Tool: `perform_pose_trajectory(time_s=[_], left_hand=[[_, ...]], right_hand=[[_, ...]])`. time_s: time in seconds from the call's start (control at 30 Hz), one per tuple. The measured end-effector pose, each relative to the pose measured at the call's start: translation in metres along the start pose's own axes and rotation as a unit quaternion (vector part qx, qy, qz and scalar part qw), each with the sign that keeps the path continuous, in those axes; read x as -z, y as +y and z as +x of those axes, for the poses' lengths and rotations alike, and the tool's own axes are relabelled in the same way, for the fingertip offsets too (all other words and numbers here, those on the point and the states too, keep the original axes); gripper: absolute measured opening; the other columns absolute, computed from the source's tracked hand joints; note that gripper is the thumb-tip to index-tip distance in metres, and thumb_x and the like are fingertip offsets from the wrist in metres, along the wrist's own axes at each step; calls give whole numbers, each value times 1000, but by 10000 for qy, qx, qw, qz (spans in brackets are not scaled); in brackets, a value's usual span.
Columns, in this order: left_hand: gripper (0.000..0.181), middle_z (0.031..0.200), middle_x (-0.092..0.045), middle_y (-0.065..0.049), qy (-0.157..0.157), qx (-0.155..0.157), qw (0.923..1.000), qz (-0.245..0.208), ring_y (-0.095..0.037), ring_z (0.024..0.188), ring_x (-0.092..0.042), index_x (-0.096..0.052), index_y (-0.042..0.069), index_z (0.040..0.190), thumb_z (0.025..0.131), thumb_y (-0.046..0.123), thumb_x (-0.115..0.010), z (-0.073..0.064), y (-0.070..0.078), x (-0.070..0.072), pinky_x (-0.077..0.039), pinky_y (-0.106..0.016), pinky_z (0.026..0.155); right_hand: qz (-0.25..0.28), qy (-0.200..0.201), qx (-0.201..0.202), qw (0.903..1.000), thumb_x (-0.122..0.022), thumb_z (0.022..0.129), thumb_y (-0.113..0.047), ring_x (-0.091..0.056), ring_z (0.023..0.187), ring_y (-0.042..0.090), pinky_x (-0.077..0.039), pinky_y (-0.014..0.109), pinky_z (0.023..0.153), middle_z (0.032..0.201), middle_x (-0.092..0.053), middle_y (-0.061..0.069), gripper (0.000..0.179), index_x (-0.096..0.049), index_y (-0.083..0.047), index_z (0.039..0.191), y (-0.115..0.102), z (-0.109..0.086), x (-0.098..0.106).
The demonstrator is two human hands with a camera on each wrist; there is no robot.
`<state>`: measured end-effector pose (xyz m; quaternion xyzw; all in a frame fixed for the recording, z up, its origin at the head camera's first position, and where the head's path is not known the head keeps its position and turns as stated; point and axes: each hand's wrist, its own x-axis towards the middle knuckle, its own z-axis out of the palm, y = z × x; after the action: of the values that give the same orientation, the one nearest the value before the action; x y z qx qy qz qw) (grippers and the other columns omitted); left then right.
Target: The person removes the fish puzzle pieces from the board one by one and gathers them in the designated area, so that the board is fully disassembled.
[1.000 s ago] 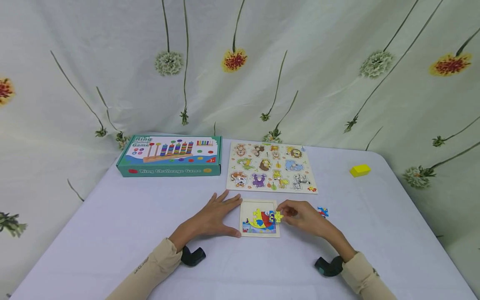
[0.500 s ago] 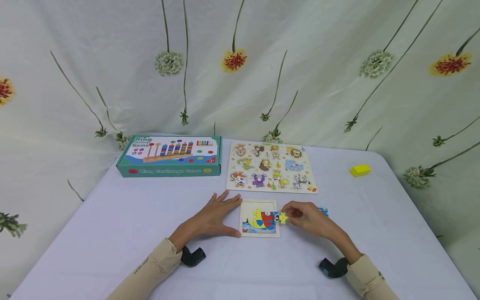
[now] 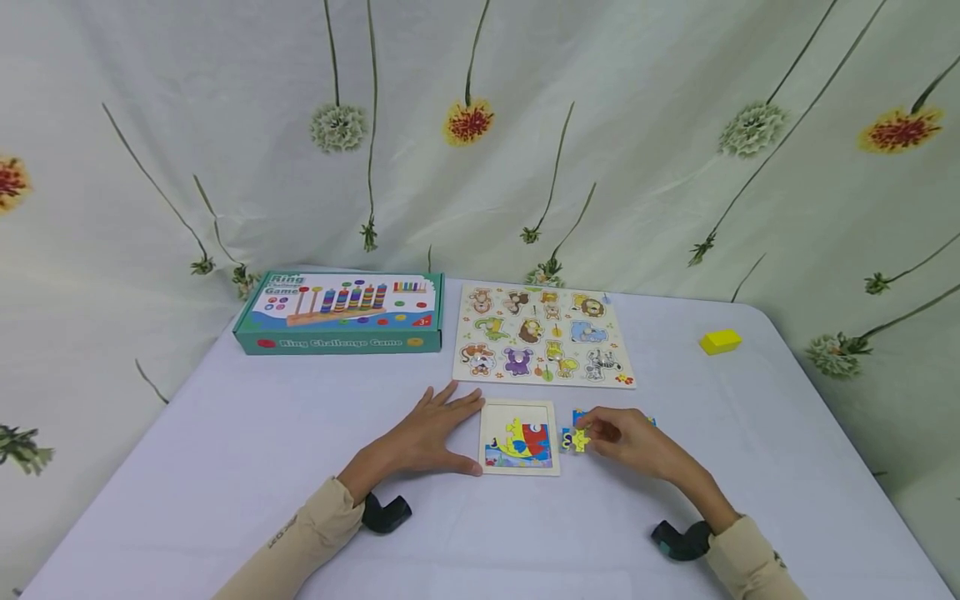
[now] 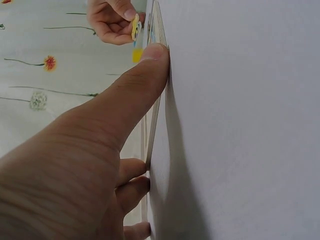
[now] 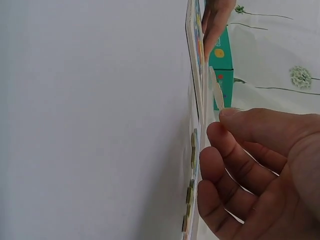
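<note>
Clearly, in the head view, the right hand (image 3: 633, 442) pinches a yellow-and-blue jigsaw piece (image 3: 575, 440) just right of a square pale-wood tray (image 3: 504, 411); the spread left hand (image 3: 435, 429) touches the tray's left edge. A green cardboard box (image 3: 337, 342) reads "Ring Challenge Game". The left wrist view shows the left thumb (image 4: 135, 80) against the tray, the right wrist view the piece edge-on.

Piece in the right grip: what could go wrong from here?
Slip: the right grip pinches the piece near one edge, so it might twist or drop.
Knock: the loose pieces lie close to that grip and could get nudged.
Shift: the left grip braces only the left side of the tray, which could slide rightward.
</note>
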<state>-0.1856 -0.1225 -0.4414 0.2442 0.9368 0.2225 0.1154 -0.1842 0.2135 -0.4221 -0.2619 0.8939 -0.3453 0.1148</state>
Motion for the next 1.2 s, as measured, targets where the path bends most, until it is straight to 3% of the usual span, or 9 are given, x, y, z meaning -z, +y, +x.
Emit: perform_pose_trajectory(time_s=[1.2], left_hand=[[99, 156, -29, 4, -9, 47, 10000, 43, -27, 148, -4, -35, 21, 150, 68, 57, -79, -1, 1, 0, 2, -53, 118]], right_hand=[[-75, -88, -224, 9997, -67, 87, -6, -49, 71, 8, -42, 18, 59, 78, -55, -6, 19, -67, -9, 106, 15, -7, 3]])
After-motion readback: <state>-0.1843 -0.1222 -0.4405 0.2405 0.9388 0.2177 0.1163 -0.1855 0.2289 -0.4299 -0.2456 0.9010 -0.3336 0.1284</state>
